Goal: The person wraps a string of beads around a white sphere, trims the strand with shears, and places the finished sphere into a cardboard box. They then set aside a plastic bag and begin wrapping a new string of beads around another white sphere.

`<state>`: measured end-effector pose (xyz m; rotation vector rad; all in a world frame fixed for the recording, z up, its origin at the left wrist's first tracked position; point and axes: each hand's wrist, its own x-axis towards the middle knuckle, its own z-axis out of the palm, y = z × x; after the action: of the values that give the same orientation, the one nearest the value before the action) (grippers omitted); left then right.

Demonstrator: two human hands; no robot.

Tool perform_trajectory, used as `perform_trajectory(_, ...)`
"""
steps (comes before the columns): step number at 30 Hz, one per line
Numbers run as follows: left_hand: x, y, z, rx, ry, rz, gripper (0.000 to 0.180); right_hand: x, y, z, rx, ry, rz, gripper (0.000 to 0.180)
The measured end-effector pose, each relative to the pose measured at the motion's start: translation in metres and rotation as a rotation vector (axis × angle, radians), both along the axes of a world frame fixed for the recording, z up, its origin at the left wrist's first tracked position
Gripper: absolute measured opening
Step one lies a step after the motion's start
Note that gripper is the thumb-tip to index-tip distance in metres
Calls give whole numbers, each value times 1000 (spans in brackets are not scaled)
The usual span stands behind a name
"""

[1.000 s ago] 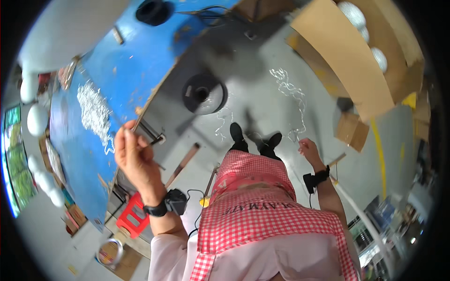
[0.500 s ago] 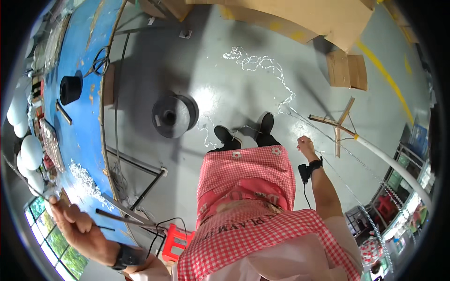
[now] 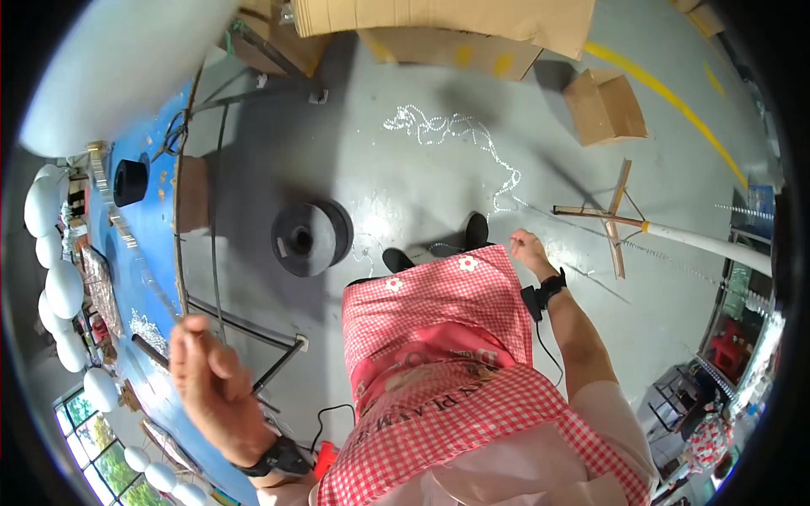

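Observation:
At the left, my left hand (image 3: 211,379) is raised with its fingers pinched on the end of a silvery bead strand (image 3: 135,240). The strand is blurred by motion and slants up and away over the blue table (image 3: 152,278). My right hand (image 3: 530,250) hangs over the floor at the right of my apron, fingers curled closed; what they hold, if anything, is hidden. Close by, a line of silver beads (image 3: 582,224) stretches rightward from a loose pile of bead strings (image 3: 447,126) on the floor.
A black spool (image 3: 312,238) stands on the floor beside the table. Scissors (image 3: 173,135) and a black roll (image 3: 130,182) lie on the table. White balloon-like ovals (image 3: 64,289) line the far left. Right: a wooden-footed pole stand (image 3: 616,221) and open carton (image 3: 604,105).
My left hand has swung rightward, and its strand now points up and away instead of left. A large blurred white shape has entered at the upper left. My right hand has shifted slightly left.

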<state>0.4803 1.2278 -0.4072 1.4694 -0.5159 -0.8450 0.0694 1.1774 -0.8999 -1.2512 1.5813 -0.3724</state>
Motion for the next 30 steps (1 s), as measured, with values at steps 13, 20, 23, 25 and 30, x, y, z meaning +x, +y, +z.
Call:
perform_trajectory(13,-112,146,24,36,-99,-191,19,36,12,57,-340,-61,-3,15)
perform_trajectory(20,-116,222,28,-69,-161,-298,18,132,34,79,-378,-122,149,31)
perform_trajectory(23,-114,248,28,-129,-109,-316,18,157,70,91,-442,-11,299,42)
perform_trajectory(25,-114,261,31,-174,-75,-285,17,175,92,99,-417,260,359,37)
perform_trajectory(30,-108,292,39,-177,-106,-245,18,191,114,64,-228,411,213,27)
